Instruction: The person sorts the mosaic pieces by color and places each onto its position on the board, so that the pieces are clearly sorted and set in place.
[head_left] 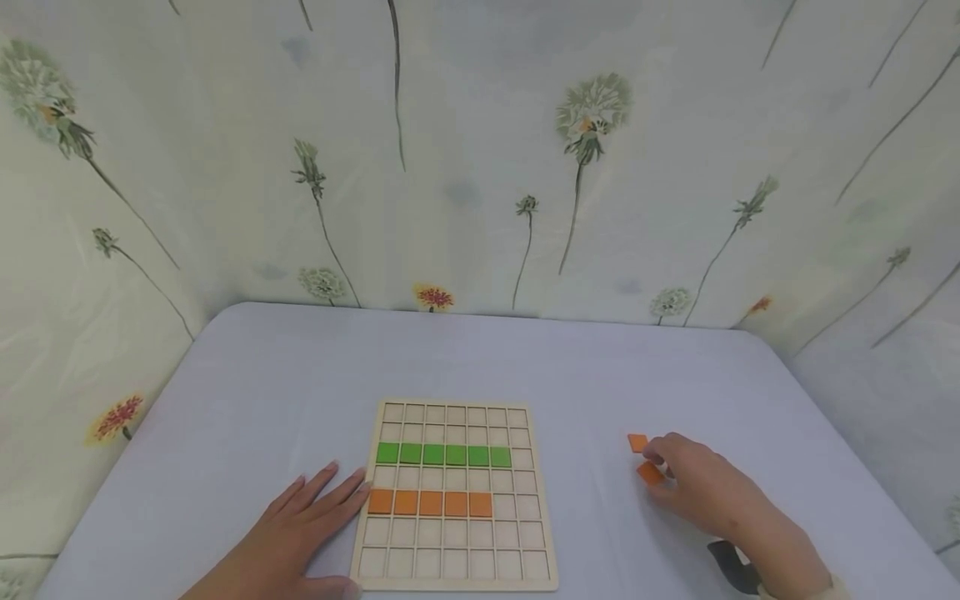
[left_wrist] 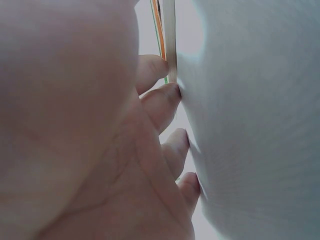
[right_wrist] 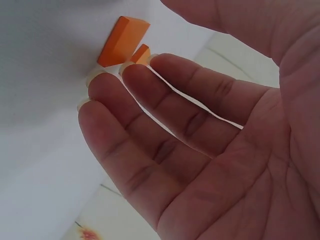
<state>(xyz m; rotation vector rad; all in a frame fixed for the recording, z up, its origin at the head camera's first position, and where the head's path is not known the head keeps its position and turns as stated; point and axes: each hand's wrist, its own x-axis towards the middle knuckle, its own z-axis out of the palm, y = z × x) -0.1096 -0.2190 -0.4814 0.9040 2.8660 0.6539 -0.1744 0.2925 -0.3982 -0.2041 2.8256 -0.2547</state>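
A pale wooden grid board (head_left: 430, 532) lies on the table, with a row of green tiles (head_left: 433, 454) and, nearer me, a row of orange tiles (head_left: 431, 503) in its cells. My left hand (head_left: 292, 533) rests flat with spread fingers, its index finger and thumb touching the board's left edge. To the right of the board my right hand (head_left: 701, 483) is over the table beside two loose orange square tiles. The closer tile (head_left: 650, 474) lies between thumb and fingers, not visibly pinched; the farther tile (head_left: 637, 442) is just past the fingertips (right_wrist: 132, 70).
A white cloth covers the table (head_left: 315, 375). Behind it and at both sides hangs a curtain (head_left: 465, 167) printed with dandelions. Under my right wrist shows a dark band-like thing (head_left: 731, 567), partly hidden.
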